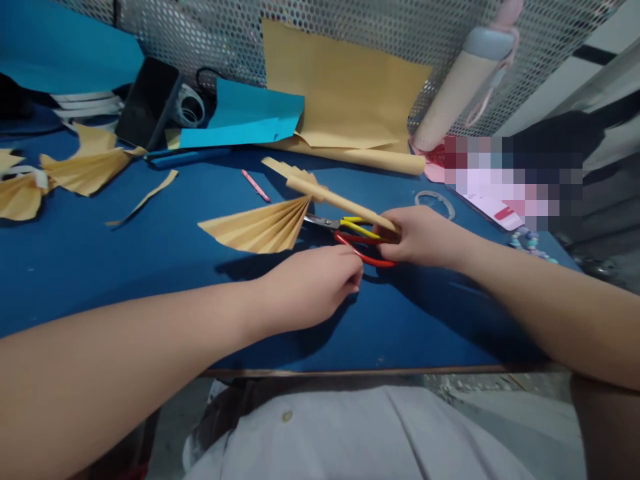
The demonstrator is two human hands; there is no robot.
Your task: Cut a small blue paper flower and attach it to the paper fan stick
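Observation:
My left hand (pixel 320 283) is closed with its fingers curled under, against the red handle of the scissors (pixel 367 257); what lies inside it is hidden. The scissors have red and yellow handles, and their blades point left. My right hand (pixel 425 237) grips the end of a long folded tan paper strip (pixel 345 202), close to the scissors' handles. Whether its fingers also hold a handle is unclear. At the strip's far end, a pleated tan paper fan (pixel 265 227) spreads to the left above the blue table (pixel 150 273).
Tan paper sheets (pixel 340 87) and blue paper (pixel 250 110) lean at the back. A phone (pixel 150 100), tape roll (pixel 190 107), pink pen (pixel 255 186) and paper scrap (pixel 145 200) surround the work. Pleated pieces (pixel 90 170) lie left; a bottle (pixel 460 87) stands right.

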